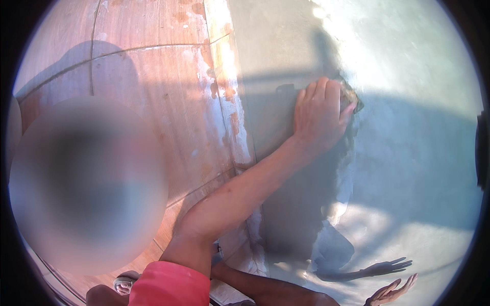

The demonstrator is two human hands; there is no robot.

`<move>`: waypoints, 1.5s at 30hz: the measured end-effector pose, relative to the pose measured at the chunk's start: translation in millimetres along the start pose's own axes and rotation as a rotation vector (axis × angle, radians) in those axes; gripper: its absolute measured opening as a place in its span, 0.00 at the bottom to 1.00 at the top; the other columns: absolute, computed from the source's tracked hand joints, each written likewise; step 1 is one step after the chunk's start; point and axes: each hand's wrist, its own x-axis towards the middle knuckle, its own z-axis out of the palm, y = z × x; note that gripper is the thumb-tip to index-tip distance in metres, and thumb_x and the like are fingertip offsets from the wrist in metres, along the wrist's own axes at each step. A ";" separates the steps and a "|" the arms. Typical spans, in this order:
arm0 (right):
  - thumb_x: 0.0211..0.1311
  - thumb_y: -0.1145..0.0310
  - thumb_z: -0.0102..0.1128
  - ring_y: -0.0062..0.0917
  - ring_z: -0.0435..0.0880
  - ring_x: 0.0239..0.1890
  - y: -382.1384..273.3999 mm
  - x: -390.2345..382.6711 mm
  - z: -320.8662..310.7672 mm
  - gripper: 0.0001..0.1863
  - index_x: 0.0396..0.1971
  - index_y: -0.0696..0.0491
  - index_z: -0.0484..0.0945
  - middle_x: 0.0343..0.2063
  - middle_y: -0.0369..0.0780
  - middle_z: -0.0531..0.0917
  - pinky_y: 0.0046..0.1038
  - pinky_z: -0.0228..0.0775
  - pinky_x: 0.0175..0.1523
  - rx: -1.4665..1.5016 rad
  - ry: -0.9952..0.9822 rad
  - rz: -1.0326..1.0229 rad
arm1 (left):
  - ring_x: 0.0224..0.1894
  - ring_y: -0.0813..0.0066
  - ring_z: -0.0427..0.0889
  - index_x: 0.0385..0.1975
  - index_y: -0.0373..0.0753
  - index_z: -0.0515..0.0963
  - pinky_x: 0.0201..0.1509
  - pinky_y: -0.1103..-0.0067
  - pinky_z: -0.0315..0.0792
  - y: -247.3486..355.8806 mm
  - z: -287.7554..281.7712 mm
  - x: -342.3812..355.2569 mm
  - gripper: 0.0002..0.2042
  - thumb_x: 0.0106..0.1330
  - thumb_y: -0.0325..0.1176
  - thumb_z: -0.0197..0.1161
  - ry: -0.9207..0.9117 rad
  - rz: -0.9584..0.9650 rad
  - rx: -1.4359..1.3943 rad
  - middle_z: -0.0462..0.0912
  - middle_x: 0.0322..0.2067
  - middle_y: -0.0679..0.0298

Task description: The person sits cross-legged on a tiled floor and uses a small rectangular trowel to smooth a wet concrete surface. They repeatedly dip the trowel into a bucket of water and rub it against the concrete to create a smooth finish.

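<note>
Apparently smoothing step: left hand (pixel 320 113) curled around small brown, dark-edged block (pixel 349 92), material unclear, where darker grey cement-like strip (pixel 291 209) meets paler grey surface (pixel 408 158). Right hand (pixel 392 294) spread, empty. Next stroke calls for even pressure.

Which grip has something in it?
The left grip, extended over the grey surface and closed on a small brownish object; the right grip, near the picture's lower edge, is open.

Loads of room on the grey surface (pixel 416 166) toward its right edge; forearm (pixel 258 177) blocks the left side, spread right grip (pixel 393 292) the bottom.
</note>
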 end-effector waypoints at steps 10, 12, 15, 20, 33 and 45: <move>0.76 0.43 0.27 0.45 0.52 0.74 90.0 -24.6 92.3 0.36 0.71 0.53 0.60 0.72 0.50 0.58 0.48 0.39 0.75 -0.029 0.120 0.204 | 0.42 0.57 0.75 0.41 0.34 0.72 0.42 0.66 0.65 -13.7 -4.9 -8.9 0.18 0.58 0.37 0.70 0.126 -0.171 -0.023 0.75 0.38 0.54; 0.75 0.42 0.27 0.45 0.52 0.74 92.0 -25.0 83.6 0.36 0.71 0.53 0.60 0.72 0.50 0.58 0.49 0.39 0.75 -0.043 0.116 0.198 | 0.41 0.59 0.74 0.42 0.35 0.72 0.41 0.67 0.64 25.7 6.4 -74.4 0.20 0.54 0.37 0.72 -0.095 -0.026 -0.037 0.74 0.37 0.56; 0.75 0.42 0.27 0.44 0.53 0.74 90.3 -22.9 83.4 0.36 0.71 0.53 0.61 0.71 0.50 0.58 0.50 0.40 0.74 -0.042 0.122 0.194 | 0.42 0.59 0.75 0.43 0.34 0.73 0.44 0.67 0.64 35.5 2.2 -179.9 0.22 0.53 0.37 0.73 -0.266 0.052 -0.003 0.76 0.39 0.56; 0.76 0.44 0.27 0.44 0.54 0.73 90.0 -24.5 75.7 0.35 0.70 0.53 0.61 0.71 0.51 0.59 0.49 0.41 0.74 -0.069 0.123 0.189 | 0.41 0.59 0.75 0.44 0.35 0.74 0.45 0.66 0.64 -18.7 -2.9 -124.0 0.21 0.55 0.37 0.73 0.004 -0.399 -0.097 0.76 0.40 0.56; 0.74 0.43 0.27 0.45 0.52 0.74 76.9 -17.6 80.2 0.37 0.70 0.56 0.60 0.72 0.52 0.56 0.50 0.39 0.74 -0.008 0.109 0.246 | 0.41 0.59 0.74 0.44 0.34 0.73 0.46 0.66 0.64 13.8 3.8 -120.2 0.21 0.55 0.36 0.73 -0.001 -0.339 -0.064 0.76 0.39 0.55; 0.76 0.47 0.28 0.43 0.52 0.74 78.4 -15.1 83.8 0.34 0.71 0.54 0.60 0.72 0.49 0.59 0.48 0.39 0.75 -0.006 0.151 0.201 | 0.40 0.54 0.79 0.42 0.34 0.73 0.45 0.63 0.68 -53.7 -10.4 33.6 0.21 0.60 0.44 0.69 0.222 -0.074 0.170 0.79 0.38 0.53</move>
